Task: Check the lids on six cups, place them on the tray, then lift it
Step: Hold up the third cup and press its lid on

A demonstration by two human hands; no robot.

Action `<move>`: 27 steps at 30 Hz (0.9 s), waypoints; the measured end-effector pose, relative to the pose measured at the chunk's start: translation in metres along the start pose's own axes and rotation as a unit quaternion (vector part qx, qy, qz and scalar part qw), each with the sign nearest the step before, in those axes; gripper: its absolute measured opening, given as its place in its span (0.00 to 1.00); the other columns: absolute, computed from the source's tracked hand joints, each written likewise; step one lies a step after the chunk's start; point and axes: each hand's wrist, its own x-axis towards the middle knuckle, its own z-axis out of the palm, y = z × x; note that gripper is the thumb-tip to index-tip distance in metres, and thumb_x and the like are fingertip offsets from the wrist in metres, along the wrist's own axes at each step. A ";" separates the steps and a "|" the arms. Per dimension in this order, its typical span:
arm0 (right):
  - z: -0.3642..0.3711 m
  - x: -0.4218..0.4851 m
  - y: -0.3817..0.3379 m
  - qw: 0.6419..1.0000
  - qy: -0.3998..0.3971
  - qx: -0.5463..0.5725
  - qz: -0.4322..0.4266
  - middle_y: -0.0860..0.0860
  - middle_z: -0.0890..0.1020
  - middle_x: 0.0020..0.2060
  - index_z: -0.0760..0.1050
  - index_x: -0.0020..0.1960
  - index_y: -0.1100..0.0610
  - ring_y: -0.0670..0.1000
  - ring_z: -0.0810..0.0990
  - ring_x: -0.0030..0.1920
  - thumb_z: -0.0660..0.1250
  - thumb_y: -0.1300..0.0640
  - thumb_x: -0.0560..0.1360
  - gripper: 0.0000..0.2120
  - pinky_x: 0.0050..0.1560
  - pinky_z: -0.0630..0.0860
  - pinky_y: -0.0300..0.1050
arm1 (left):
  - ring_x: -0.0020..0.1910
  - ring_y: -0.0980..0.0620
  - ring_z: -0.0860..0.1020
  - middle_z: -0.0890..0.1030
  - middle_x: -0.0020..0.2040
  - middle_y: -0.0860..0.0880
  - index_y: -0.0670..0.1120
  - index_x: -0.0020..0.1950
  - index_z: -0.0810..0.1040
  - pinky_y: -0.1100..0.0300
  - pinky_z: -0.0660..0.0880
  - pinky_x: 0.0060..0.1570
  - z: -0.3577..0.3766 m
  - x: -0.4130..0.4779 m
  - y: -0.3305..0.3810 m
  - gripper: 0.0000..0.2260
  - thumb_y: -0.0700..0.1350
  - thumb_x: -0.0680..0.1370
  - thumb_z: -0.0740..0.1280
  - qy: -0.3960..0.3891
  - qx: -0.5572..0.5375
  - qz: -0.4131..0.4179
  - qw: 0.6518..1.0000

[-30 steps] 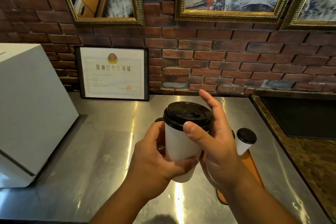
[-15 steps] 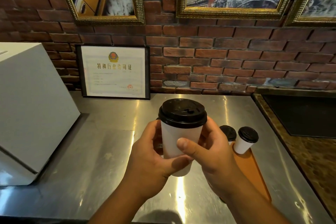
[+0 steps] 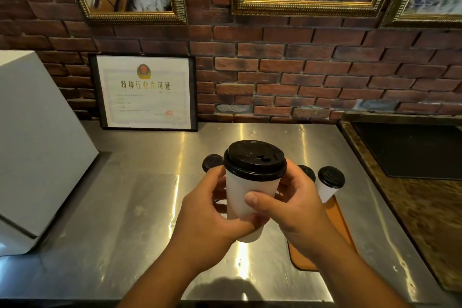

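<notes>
Head camera: I watch the left hand (image 3: 212,212) and right hand (image 3: 297,207) both clasp a white cup (image 3: 250,197) above the steel counter (image 3: 140,207), just left of the orange tray (image 3: 337,220), its black lid (image 3: 254,160) held up level, I judge, for checking before it is set down.

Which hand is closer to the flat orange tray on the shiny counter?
Right. The right hand overlaps the flat orange tray in view; the left hand sits further left, across the white paper cup with a black lid both grip.
</notes>
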 end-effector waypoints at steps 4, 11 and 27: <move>-0.014 -0.001 0.011 1.000 -0.006 -0.009 0.010 0.46 0.85 0.59 0.76 0.69 0.47 0.51 0.84 0.62 0.83 0.47 0.63 0.36 0.55 0.85 0.48 | 0.60 0.64 0.78 0.79 0.61 0.67 0.72 0.69 0.69 0.71 0.80 0.46 0.012 0.001 -0.003 0.37 0.66 0.63 0.80 -0.001 0.006 -0.006 1.000; -0.035 -0.011 0.045 1.000 -0.005 -0.023 0.019 0.42 0.85 0.58 0.78 0.64 0.38 0.43 0.83 0.62 0.84 0.52 0.61 0.34 0.56 0.81 0.35 | 0.62 0.70 0.76 0.78 0.62 0.72 0.76 0.67 0.67 0.79 0.74 0.42 0.037 0.002 -0.016 0.37 0.68 0.62 0.80 -0.034 0.018 -0.032 0.999; -0.135 -0.006 0.169 0.990 0.040 -0.098 0.095 0.45 0.84 0.62 0.77 0.67 0.40 0.47 0.81 0.65 0.86 0.51 0.63 0.35 0.67 0.78 0.54 | 0.62 0.54 0.79 0.78 0.68 0.56 0.61 0.71 0.71 0.56 0.78 0.61 0.072 -0.017 -0.165 0.33 0.65 0.70 0.78 -0.109 0.170 -0.319 0.926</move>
